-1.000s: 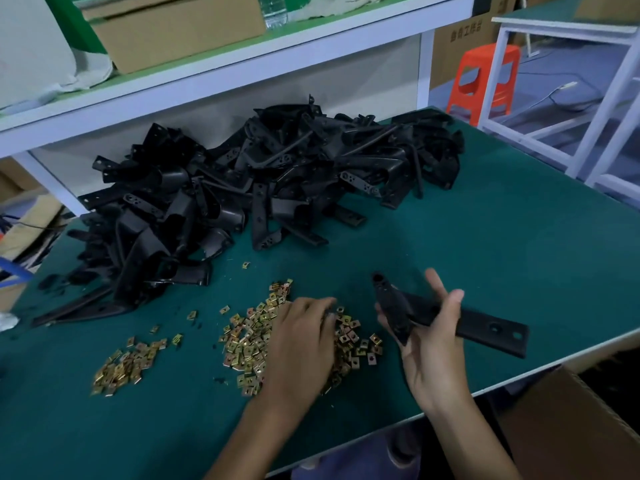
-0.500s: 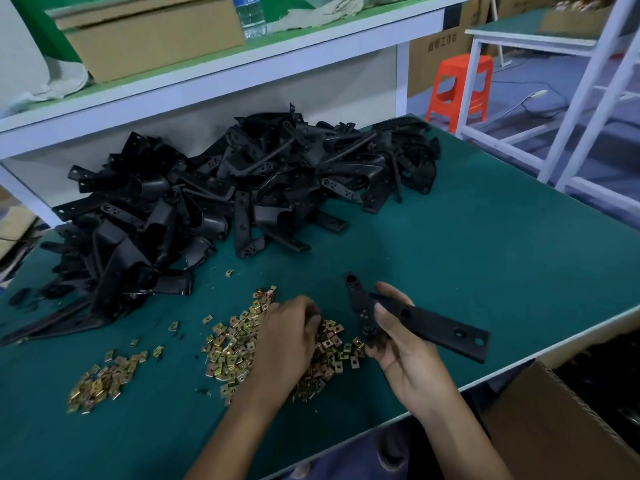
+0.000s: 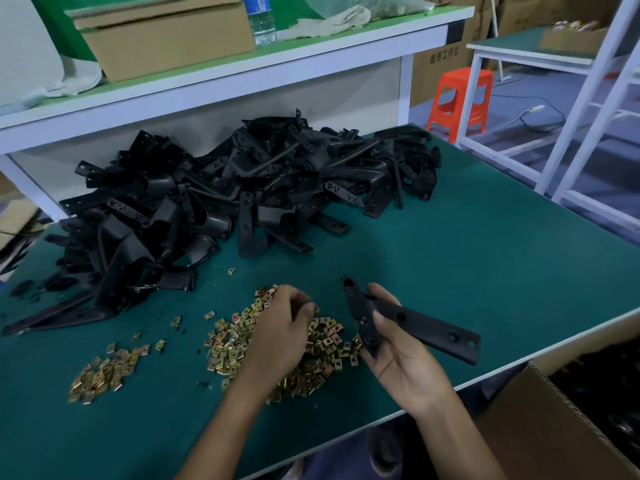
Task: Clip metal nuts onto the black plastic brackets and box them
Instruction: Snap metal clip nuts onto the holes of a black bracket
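Observation:
My right hand [image 3: 401, 355] holds a black plastic bracket [image 3: 429, 327] just above the table's front edge, thumb across its bend. Its long arm points right and a short arm points up and left. My left hand [image 3: 277, 334] is over the main pile of gold metal nuts [image 3: 322, 344], fingers curled with the tips together; whether a nut is pinched between them is hidden. A large heap of black brackets [image 3: 242, 195] lies at the back of the green table [image 3: 485, 258]. An open cardboard box [image 3: 540, 424] stands below the table's front right edge.
A smaller pile of nuts [image 3: 104, 372] lies at the front left, with loose nuts scattered between. A white shelf [image 3: 242, 77] above the heap carries a cardboard box [image 3: 162, 39] and a water bottle [image 3: 261, 19]. An orange stool [image 3: 460, 98] and a white frame stand to the right.
My left hand has lifted a little from the nut pile and drawn its fingertips together. My right hand keeps the bracket in nearly the same place. The view has shifted slightly.

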